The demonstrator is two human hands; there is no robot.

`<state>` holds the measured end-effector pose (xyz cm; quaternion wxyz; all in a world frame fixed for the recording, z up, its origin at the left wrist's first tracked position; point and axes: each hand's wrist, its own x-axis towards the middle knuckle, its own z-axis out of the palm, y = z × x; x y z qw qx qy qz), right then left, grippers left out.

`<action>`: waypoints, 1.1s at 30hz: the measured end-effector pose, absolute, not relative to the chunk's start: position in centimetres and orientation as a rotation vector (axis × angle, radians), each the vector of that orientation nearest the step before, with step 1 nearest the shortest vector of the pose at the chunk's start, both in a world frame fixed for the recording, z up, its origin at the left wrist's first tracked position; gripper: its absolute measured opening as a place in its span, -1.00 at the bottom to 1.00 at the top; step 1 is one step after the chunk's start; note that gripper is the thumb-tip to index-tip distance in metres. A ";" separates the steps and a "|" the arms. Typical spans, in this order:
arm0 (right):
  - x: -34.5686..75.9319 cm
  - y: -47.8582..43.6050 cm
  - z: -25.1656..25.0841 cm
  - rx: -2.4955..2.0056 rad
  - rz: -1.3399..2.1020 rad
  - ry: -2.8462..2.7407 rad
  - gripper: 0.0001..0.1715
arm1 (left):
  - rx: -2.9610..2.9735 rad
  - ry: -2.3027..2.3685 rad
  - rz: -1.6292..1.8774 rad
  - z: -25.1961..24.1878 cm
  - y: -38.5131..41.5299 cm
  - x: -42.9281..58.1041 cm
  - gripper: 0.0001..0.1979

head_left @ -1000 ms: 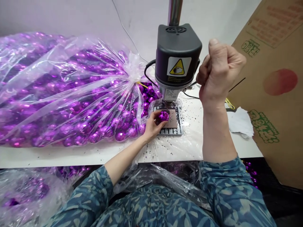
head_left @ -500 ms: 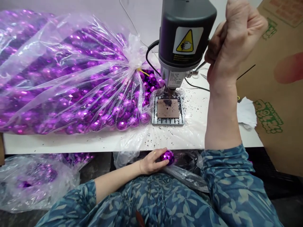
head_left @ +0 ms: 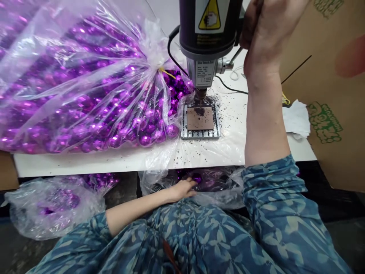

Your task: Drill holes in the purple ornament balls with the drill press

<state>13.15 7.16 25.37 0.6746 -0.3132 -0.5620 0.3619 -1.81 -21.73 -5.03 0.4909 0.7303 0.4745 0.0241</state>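
Observation:
Below the table edge, my left hand reaches over an open clear plastic bag with its fingers apart. A shiny purple faceted ball lies just beyond the fingertips; whether they still touch it is hard to see. My right hand, partly cut off at the top, is closed around the feed lever of a bench drill press. Under the drill's chuck, a brown square board with a small hole and dark shavings rests on the slotted metal base.
A big tied clear bag of purple balls fills the left of the white table. Loose purple balls sit beside the drill. A cardboard box and white paper are on the right. Another plastic bag hangs lower left.
My left hand has gone from holding the ball at the table edge to reaching down at the bag, fingers apart. My right hand stays on the lever. The view has shifted slightly.

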 end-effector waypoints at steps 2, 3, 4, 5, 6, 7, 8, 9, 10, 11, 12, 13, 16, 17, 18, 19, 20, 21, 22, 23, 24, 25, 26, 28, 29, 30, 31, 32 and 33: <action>13.0 7.1 25.4 -0.654 0.690 -1.127 -0.38 | 2.029 0.948 0.220 -1.7 -20.1 -2.5 -0.72; 12.9 7.1 25.4 -0.635 0.640 -1.084 -0.32 | 2.141 0.914 0.387 0.0 -18.7 -2.9 -0.71; 12.8 7.2 25.3 -0.625 0.616 -1.082 -0.28 | 2.223 0.936 0.572 1.4 -17.0 -3.3 -0.68; 12.8 7.3 25.3 -0.617 0.603 -1.083 -0.25 | 2.271 1.000 0.741 2.7 -15.0 -3.8 -0.64; 12.8 7.5 25.1 -0.613 0.595 -1.090 -0.25 | 2.292 1.082 0.870 3.7 -12.8 -4.4 -0.59; 12.9 7.7 25.0 -0.605 0.586 -1.101 -0.25 | 2.291 1.186 0.940 4.6 -10.6 -5.0 -0.57; 13.0 7.9 24.8 -0.591 0.578 -1.114 -0.27 | 2.287 1.291 0.962 5.2 -8.5 -5.6 -0.56; 13.1 8.1 24.6 -0.574 0.564 -1.119 -0.27 | 2.291 1.389 0.942 5.8 -6.5 -6.3 -0.57; 13.2 8.3 24.5 -0.556 0.550 -1.133 -0.28 | 2.304 1.483 0.867 6.3 -4.9 -7.0 -0.58; 13.3 8.5 24.3 -0.540 0.535 -1.153 -0.28 | 2.318 1.571 0.760 6.8 -3.6 -7.6 -0.59; 13.3 8.6 24.1 -0.528 0.522 -1.168 -0.28 | 2.332 1.656 0.632 7.2 -2.7 -8.1 -0.60; 13.4 8.7 24.0 -0.519 0.513 -1.180 -0.28 | 2.341 1.739 0.499 7.6 -2.1 -8.5 -0.62; 13.4 9.1 23.6 -0.523 0.480 -1.177 -0.30 | 2.341 1.973 0.189 8.7 -1.1 -9.0 -0.61; 13.5 9.3 23.5 -0.531 0.463 -1.175 -0.31 | 2.337 2.034 0.123 8.9 -0.8 -9.0 -0.62; 13.5 9.4 23.4 -0.543 0.446 -1.183 -0.32 | 2.327 2.079 0.070 9.0 -0.4 -8.8 -0.64; 13.6 9.6 23.2 -0.553 0.426 -1.202 -0.32 | 2.311 2.105 0.027 9.0 0.0 -8.6 -0.68; 13.7 9.7 23.1 -0.553 0.408 -1.220 -0.32 | 2.290 2.116 -0.005 8.9 0.6 -8.3 -0.73; 13.8 9.9 23.0 -0.543 0.397 -1.240 -0.32 | 2.268 2.114 -0.028 8.8 1.1 -8.1 -0.77; 13.9 10.0 22.9 -0.526 0.390 -1.259 -0.30 | 2.244 2.105 -0.042 8.6 1.6 -7.9 -0.79; 13.9 10.2 22.8 -0.505 0.385 -1.271 -0.29 | 2.222 2.090 -0.040 8.5 2.0 -7.8 -0.79; 14.0 10.3 22.7 -0.487 0.381 -1.276 -0.27 | 2.200 2.072 -0.017 8.4 2.2 -7.7 -0.79; 14.0 10.3 22.6 -0.480 0.381 -1.277 -0.25 | 2.180 2.046 0.042 8.3 2.3 -7.8 -0.78; 14.0 10.3 22.6 -0.483 0.382 -1.272 -0.23 | 2.160 2.009 0.156 8.4 2.1 -7.9 -0.76; 13.9 10.3 22.6 -0.499 0.398 -1.260 -0.20 | 2.100 1.874 0.537 8.7 1.1 -8.0 -0.71; 13.9 10.3 22.6 -0.500 0.411 -1.258 -0.20 | 2.038 1.771 0.771 8.9 0.4 -8.1 -0.69; 13.9 10.3 22.6 -0.494 0.421 -1.255 -0.20 | 1.943 1.647 0.992 9.2 -0.5 -8.0 -0.68; 13.9 10.2 22.6 -0.484 0.426 -1.256 -0.21 | 1.818 1.513 1.172 9.3 -1.3 -7.9 -0.66; 13.9 10.2 22.6 -0.474 0.424 -1.257 -0.23 | 1.673 1.385 1.291 9.4 -2.1 -7.7 -0.65; 13.9 10.2 22.6 -0.468 0.419 -1.259 -0.24 | 1.524 1.272 1.354 9.4 -2.8 -7.4 -0.65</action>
